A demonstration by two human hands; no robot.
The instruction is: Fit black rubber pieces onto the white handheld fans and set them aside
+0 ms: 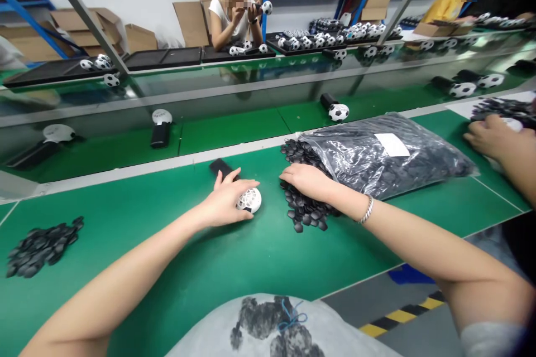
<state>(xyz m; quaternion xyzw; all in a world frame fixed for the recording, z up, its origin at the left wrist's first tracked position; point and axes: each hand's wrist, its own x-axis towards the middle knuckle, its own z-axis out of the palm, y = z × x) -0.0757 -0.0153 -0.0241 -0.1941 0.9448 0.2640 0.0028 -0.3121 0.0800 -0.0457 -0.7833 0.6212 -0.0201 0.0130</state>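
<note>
There are three heaps of black pieces, one plastic bag, and one ball in the left hand.

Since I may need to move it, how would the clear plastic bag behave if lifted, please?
The clear plastic bag would probably sag, as its film looks thin and wrinkled. It is likely fairly heavy, being bulky with dark contents. It may spill at its left end, where loose black pieces lie heaped.
</note>
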